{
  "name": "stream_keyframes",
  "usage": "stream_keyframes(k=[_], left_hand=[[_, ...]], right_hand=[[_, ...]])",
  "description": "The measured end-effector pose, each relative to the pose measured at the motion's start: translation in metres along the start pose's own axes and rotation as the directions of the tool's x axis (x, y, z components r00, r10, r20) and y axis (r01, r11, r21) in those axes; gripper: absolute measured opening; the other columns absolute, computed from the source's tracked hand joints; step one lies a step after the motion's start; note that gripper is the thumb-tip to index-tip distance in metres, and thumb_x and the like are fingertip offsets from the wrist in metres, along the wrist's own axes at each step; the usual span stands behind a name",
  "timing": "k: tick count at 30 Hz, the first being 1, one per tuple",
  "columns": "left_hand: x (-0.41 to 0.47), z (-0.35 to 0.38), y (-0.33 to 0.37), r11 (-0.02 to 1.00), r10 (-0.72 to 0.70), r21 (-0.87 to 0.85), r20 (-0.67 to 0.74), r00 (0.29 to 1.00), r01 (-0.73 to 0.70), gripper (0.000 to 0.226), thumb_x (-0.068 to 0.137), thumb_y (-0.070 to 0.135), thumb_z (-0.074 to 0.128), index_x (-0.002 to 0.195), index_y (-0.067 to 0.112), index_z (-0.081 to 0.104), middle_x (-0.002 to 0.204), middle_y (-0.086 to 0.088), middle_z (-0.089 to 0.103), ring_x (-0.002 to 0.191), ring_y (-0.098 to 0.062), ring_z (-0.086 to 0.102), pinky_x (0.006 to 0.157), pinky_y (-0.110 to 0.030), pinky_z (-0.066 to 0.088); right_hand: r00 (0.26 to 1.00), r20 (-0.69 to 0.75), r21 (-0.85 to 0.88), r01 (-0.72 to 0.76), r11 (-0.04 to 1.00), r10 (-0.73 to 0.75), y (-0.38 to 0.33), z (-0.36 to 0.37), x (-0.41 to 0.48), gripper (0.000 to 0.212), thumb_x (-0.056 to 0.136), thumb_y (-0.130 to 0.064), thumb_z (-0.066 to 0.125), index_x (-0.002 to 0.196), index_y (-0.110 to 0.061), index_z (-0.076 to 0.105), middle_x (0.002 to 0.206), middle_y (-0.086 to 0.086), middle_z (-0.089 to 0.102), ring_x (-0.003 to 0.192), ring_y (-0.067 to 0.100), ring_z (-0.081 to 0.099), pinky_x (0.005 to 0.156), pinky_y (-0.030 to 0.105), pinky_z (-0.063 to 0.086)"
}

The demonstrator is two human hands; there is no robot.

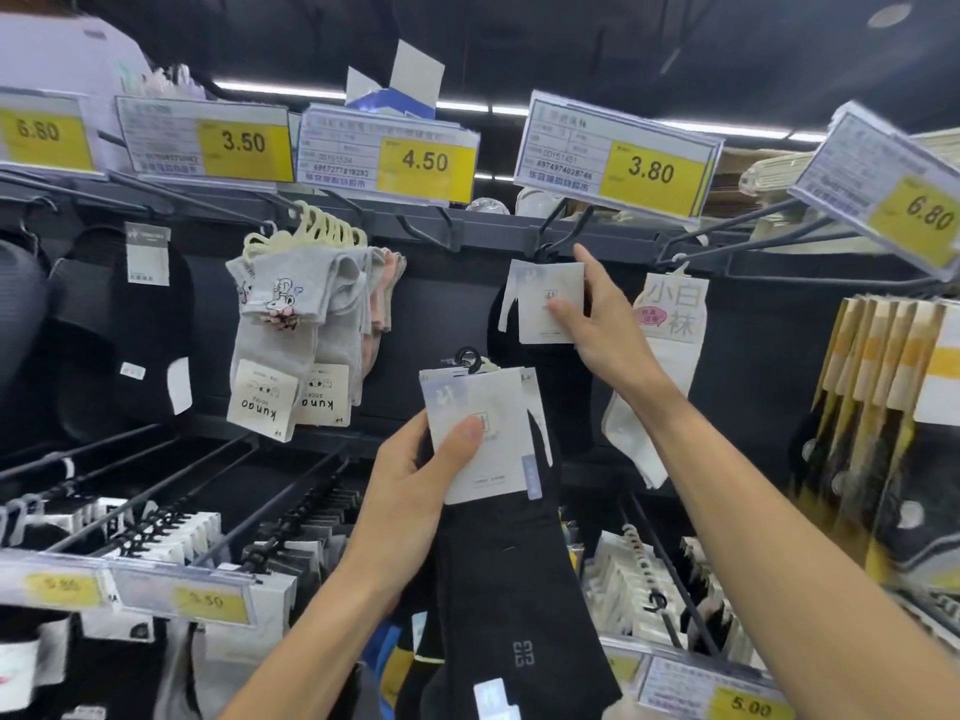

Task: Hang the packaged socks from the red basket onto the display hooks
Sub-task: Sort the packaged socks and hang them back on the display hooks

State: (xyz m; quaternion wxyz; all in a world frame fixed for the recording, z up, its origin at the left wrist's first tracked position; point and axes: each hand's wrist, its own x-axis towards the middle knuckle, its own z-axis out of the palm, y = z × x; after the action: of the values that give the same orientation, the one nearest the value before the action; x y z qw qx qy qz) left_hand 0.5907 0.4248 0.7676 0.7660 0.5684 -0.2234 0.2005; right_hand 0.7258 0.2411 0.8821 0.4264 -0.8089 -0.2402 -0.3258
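**Now: black sock pack (540,304) at the hook (551,232) under the 3.80 price tag (618,158)**

Up at the far display, the right hand (605,324) pinches the right edge of the sock pack's white card between thumb and fingers. The card's top sits at the tip of the black hook. Whether its hanger is threaded on cannot be told.

Nearer and lower, the left hand (410,480) grasps a bundle of sock packs (498,402), with the thumb pressed across the front card and the fingers curled behind. Black socks hang down from the bundle, and small black hangers stick up above its cards.

Just right of the right hand hangs a pack of white socks (670,324). Well to the left, grey socks (291,324) with a cartoon print hang on cream hangers under the 4.50 price tag (387,155). Lower hooks (291,491) near the left hand carry more packs.
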Motion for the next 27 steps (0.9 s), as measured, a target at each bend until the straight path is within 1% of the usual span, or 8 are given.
stream_keyframes(k=[4,7,9,11,14,19,23,27], left_hand=[[-0.001,-0.002,-0.002,0.999,0.019,0.028,-0.008,1.0,-0.019,0.017,0.087,0.041,0.069,0.1,0.034,0.076,0.103,0.001,0.079,0.092,-0.014,0.076,0.069,-0.018,0.056],[-0.003,-0.003,-0.004,0.999,0.03,0.038,-0.005,1.0,-0.03,0.027,0.081,0.047,0.072,0.103,0.032,0.075,0.105,0.001,0.078,0.095,-0.016,0.075,0.071,-0.02,0.057],[-0.003,-0.004,-0.005,0.998,0.044,0.05,-0.004,0.999,-0.044,0.032,0.079,0.046,0.074,0.105,0.029,0.074,0.105,-0.001,0.078,0.095,-0.018,0.075,0.071,-0.022,0.058],[-0.003,-0.002,-0.005,0.994,0.076,0.078,-0.001,0.997,-0.076,0.033,0.079,0.044,0.076,0.106,0.026,0.074,0.104,-0.004,0.078,0.095,-0.019,0.075,0.072,-0.023,0.058],[-0.002,0.003,-0.005,0.983,0.127,0.131,0.016,0.992,-0.128,0.03,0.081,0.047,0.071,0.107,0.031,0.075,0.107,-0.008,0.075,0.099,-0.022,0.073,0.077,-0.027,0.058],[-0.002,0.001,-0.007,0.985,0.128,0.1,0.1,0.987,-0.138,0.037,0.101,0.042,0.044,0.12,0.026,0.071,0.124,-0.006,0.07,0.12,-0.022,0.064,0.101,-0.038,0.049],[0.002,0.001,-0.007,0.955,0.187,0.215,0.089,0.978,-0.202,0.027,0.1,0.037,0.049,0.098,0.041,0.076,0.099,0.017,0.07,0.1,0.0,0.062,0.084,-0.012,0.046],[0.005,0.001,-0.01,0.945,0.224,0.229,0.07,0.972,-0.235,0.021,0.097,0.039,0.055,0.094,0.04,0.076,0.09,0.017,0.069,0.089,0.005,0.062,0.076,-0.008,0.046]], right_hand=[[0.995,-0.096,-0.129,-0.014,0.992,0.002,-0.014,-0.006,-0.014,0.065,0.096,-0.012,0.061,0.154,-0.019,0.031,0.134,0.001,0.054,0.12,0.009,0.052,0.104,0.032,0.045],[0.965,-0.244,-0.029,0.092,0.995,-0.096,-0.035,-0.015,-0.049,0.031,0.093,-0.022,0.062,0.124,-0.026,0.06,0.1,-0.008,0.064,0.089,-0.001,0.059,0.081,0.028,0.054],[0.99,-0.089,0.116,0.115,0.987,-0.105,-0.048,-0.02,-0.08,0.013,0.087,-0.038,0.067,0.1,-0.034,0.067,0.08,-0.006,0.067,0.068,0.004,0.064,0.062,0.024,0.056],[0.984,0.123,0.161,0.107,0.981,-0.127,-0.058,-0.021,-0.107,0.023,0.077,-0.05,0.072,0.095,-0.036,0.069,0.079,-0.004,0.069,0.065,0.01,0.065,0.055,0.024,0.056],[0.962,0.239,0.115,0.107,0.988,-0.133,-0.059,-0.019,-0.124,0.033,0.074,-0.05,0.078,0.103,-0.041,0.067,0.085,-0.004,0.07,0.074,0.016,0.066,0.065,0.029,0.058],[0.976,0.21,0.305,-0.016,0.952,-0.051,-0.044,-0.028,-0.121,0.026,0.079,-0.02,0.079,0.101,-0.033,0.074,0.096,0.001,0.077,0.092,0.027,0.072,0.081,0.041,0.06],[0.953,0.291,0.323,-0.014,0.946,-0.085,-0.045,-0.028,-0.123,0.036,0.077,-0.022,0.08,0.11,-0.034,0.073,0.102,-0.005,0.077,0.097,0.02,0.072,0.085,0.031,0.06],[0.964,0.249,0.258,0.023,0.966,-0.089,-0.046,-0.026,-0.121,0.026,0.078,-0.021,0.082,0.094,-0.037,0.07,0.093,-0.004,0.074,0.09,0.021,0.069,0.079,0.033,0.059]])
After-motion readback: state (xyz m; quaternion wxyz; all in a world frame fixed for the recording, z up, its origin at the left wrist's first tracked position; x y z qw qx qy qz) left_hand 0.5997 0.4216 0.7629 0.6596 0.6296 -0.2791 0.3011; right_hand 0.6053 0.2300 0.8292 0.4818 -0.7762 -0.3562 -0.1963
